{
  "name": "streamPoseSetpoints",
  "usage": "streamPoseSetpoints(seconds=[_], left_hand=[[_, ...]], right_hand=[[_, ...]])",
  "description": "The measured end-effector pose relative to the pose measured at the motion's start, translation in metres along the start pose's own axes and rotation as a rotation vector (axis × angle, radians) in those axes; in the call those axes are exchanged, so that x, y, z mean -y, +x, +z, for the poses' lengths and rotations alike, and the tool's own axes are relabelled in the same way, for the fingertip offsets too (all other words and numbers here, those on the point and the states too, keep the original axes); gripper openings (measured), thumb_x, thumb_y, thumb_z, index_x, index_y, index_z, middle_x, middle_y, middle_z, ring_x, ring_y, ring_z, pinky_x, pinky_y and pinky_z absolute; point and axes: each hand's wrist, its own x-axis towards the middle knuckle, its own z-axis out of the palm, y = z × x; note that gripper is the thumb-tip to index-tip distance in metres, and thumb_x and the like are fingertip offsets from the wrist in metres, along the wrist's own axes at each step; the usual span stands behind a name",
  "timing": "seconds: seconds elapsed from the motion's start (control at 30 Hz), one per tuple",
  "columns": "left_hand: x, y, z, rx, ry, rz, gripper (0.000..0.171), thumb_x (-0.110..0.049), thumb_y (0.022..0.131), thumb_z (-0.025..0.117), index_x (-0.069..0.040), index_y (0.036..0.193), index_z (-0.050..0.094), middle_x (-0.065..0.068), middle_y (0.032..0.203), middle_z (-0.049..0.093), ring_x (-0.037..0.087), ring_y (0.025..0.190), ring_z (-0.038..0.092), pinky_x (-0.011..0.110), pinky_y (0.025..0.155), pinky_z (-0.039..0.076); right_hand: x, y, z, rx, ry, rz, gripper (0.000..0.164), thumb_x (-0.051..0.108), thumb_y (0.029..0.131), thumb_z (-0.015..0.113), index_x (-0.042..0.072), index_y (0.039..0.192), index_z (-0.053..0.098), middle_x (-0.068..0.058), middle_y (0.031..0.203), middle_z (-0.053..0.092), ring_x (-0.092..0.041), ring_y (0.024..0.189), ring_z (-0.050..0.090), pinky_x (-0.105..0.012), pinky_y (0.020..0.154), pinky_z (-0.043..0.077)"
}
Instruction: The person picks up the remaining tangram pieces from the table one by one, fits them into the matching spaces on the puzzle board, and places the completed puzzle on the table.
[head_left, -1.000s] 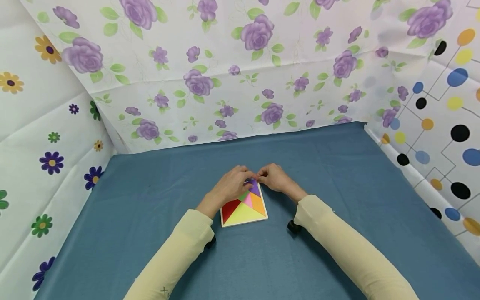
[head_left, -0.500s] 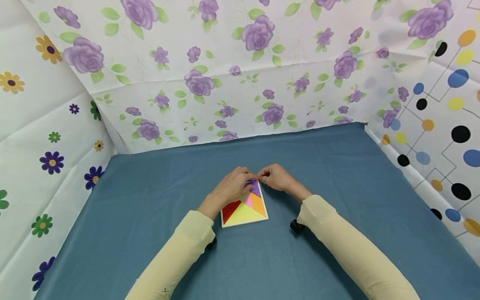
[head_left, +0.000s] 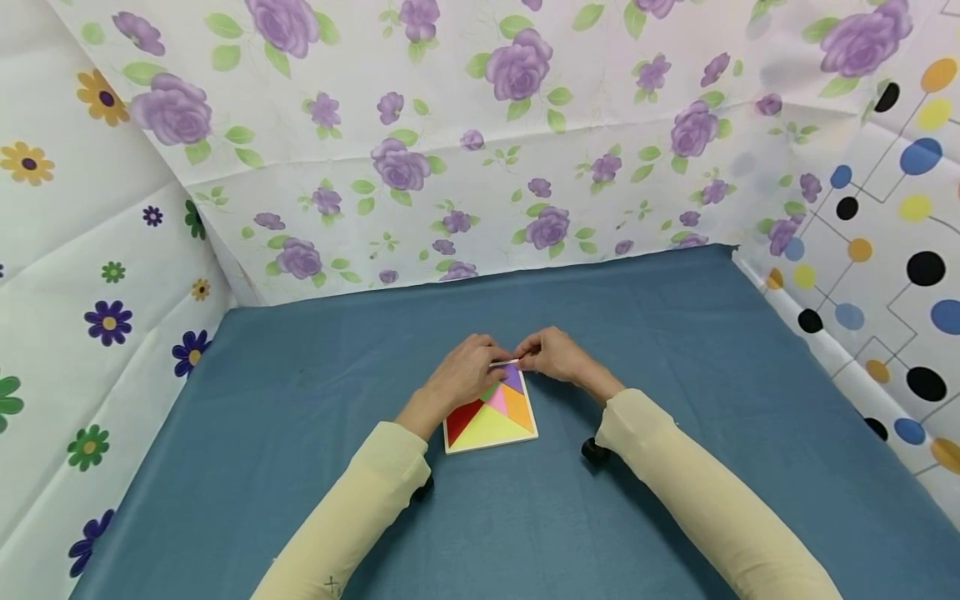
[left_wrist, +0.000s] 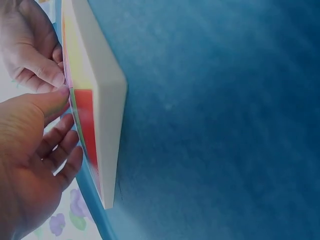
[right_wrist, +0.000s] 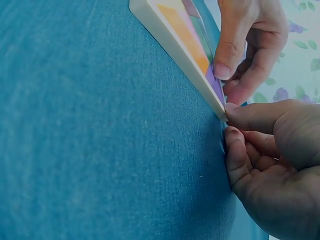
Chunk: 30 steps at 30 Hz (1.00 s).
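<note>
A square tangram puzzle (head_left: 491, 427) in a pale frame lies on the blue cloth, with red, yellow, orange, pink, green and purple pieces showing. My left hand (head_left: 467, 372) reaches over its far left part and covers some pieces. The left thumb lies on the purple piece (right_wrist: 215, 82), with the index finger beyond the far rim, so the hand pinches that edge. At the far right corner, my right hand (head_left: 553, 357) pinches the frame between thumb and index finger. Both hands' fingertips nearly meet there. The left wrist view shows the red piece (left_wrist: 86, 117) near the frame's side.
Blue cloth (head_left: 300, 450) covers the table. Behind it hangs a sheet with purple flowers (head_left: 420, 217). A flower-print sheet (head_left: 52, 250) stands at the left and a dotted sheet (head_left: 892, 275) at the right. Under each cuff shows a black wrist camera (head_left: 595, 452).
A pale strip of the tangram puzzle's far rim now shows between the fingertips. Both hands have barely shifted, and the tangram puzzle stays in nearly the same place.
</note>
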Motion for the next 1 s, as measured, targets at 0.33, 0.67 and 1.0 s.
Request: streamPoseSetpoints(seconds=[0.33, 0.67, 1.0], left_hand=[[0.002, 0.0, 0.0, -0.005, 0.003, -0.121, 0.022, -0.023, 0.1, 0.072, -0.009, 0.115, 0.078, 0.006, 0.109, 0.069, 0.024, 0.103, 0.058, 0.037, 0.092, 0.051], [0.007, -0.005, -0.003, -0.017, -0.005, -0.165, 0.021, -0.023, 0.1, 0.072, -0.009, 0.115, 0.079, 0.007, 0.107, 0.068, 0.024, 0.103, 0.058, 0.039, 0.093, 0.051], [0.014, -0.013, -0.006, -0.069, 0.005, -0.205, 0.022, -0.02, 0.1, 0.07, -0.009, 0.117, 0.078, 0.008, 0.109, 0.068, 0.025, 0.106, 0.059, 0.041, 0.095, 0.051]], right_hand=[[0.002, 0.001, 0.0, -0.007, -0.008, -0.003, 0.013, 0.009, 0.096, 0.075, 0.003, 0.107, 0.079, -0.007, 0.099, 0.074, -0.019, 0.081, 0.061, -0.03, 0.071, 0.051], [0.0, 0.005, -0.002, 0.0, -0.017, 0.006, 0.012, 0.009, 0.096, 0.075, 0.004, 0.106, 0.08, -0.007, 0.099, 0.074, -0.02, 0.081, 0.061, -0.031, 0.071, 0.051], [-0.005, 0.005, -0.001, -0.014, -0.03, 0.016, 0.014, 0.012, 0.096, 0.076, 0.004, 0.107, 0.079, -0.006, 0.098, 0.073, -0.02, 0.08, 0.061, -0.031, 0.071, 0.051]])
